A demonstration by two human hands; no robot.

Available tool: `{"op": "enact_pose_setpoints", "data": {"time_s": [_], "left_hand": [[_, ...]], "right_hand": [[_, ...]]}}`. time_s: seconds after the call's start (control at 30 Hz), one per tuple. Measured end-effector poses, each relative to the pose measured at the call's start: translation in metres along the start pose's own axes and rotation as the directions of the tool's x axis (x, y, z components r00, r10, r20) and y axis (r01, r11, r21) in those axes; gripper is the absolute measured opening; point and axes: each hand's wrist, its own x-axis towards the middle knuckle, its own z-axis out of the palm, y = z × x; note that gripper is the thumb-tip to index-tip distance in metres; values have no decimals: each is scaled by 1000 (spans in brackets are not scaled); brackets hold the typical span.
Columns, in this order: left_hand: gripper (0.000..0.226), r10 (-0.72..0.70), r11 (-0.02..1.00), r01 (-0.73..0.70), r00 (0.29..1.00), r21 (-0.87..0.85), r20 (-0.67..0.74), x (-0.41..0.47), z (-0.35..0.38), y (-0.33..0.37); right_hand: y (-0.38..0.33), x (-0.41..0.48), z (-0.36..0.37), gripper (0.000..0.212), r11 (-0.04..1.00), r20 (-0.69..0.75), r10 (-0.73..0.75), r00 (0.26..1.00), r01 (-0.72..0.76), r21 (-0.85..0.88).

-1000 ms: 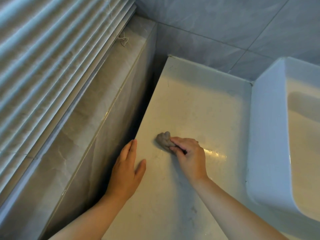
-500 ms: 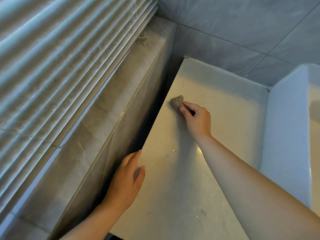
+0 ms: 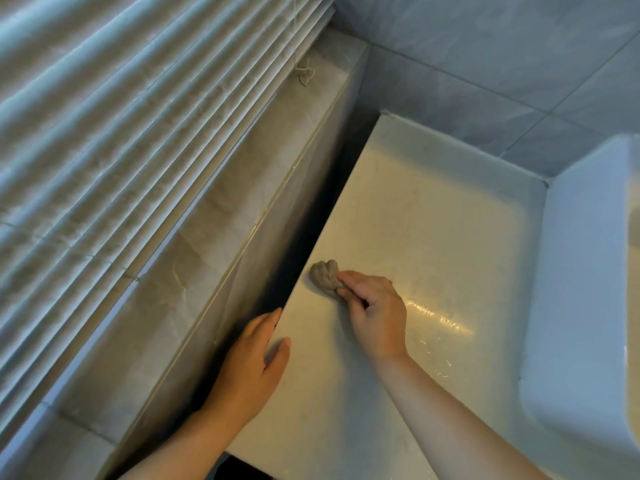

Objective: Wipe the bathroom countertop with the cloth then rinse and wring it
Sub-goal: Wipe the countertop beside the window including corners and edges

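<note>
The pale surface (image 3: pixel 433 220) fills the frame's centre; a bunched grey-brown cloth (image 3: pixel 323 276) lies near its left edge, a white basin (image 3: pixel 585 289), probably a sink, at right.

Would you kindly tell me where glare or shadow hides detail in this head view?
Head view: a glare streak lies on the countertop just right of the right hand; the gap along its left edge, beyond the left hand, is in deep shadow; the cloth is sharp; the blinds look slightly bowed.
</note>
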Motion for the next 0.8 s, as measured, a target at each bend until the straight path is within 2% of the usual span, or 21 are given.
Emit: {"op": "enact_pose_setpoints", "data": {"time_s": [0.07, 0.17, 0.23, 0.37, 0.43, 0.5, 0.6, 0.8], "left_hand": [[46, -2, 1000, 2, 1000, -10, -6, -1, 0, 0], [39, -20, 999, 18, 999, -42, -42, -2, 0, 3], [35, -18, 999, 16, 998, -39, -62, -1, 0, 5], [32, -8, 999, 6, 998, -33, -63, -2, -1, 5], [32, -6, 999, 4, 999, -38, -53, -5, -2, 4], [33, -11, 999, 9, 999, -52, -44, -7, -4, 2], [34, -24, 998, 22, 999, -56, -38, -10, -5, -1], [53, -105, 993, 106, 994, -55, 33, -16, -9, -12]], "right_hand": [[-7, -8, -6, 28, 1000, 59, 13, 998, -14, 25], [-19, -9, -22, 35, 962, 152, 183, 971, -208, 175], [-29, 0, -34, 36, 935, 110, 234, 966, -254, 246], [-46, 50, -36, 23, 976, 14, 123, 992, -124, 177], [-47, 74, -25, 23, 989, 70, 88, 994, -96, 111], [-42, 85, -11, 24, 988, 167, 116, 979, -131, 76], [-38, 72, 4, 22, 982, 199, 141, 970, -162, 97], [-27, 16, 12, 24, 997, 179, -24, 984, 11, 74]]}}
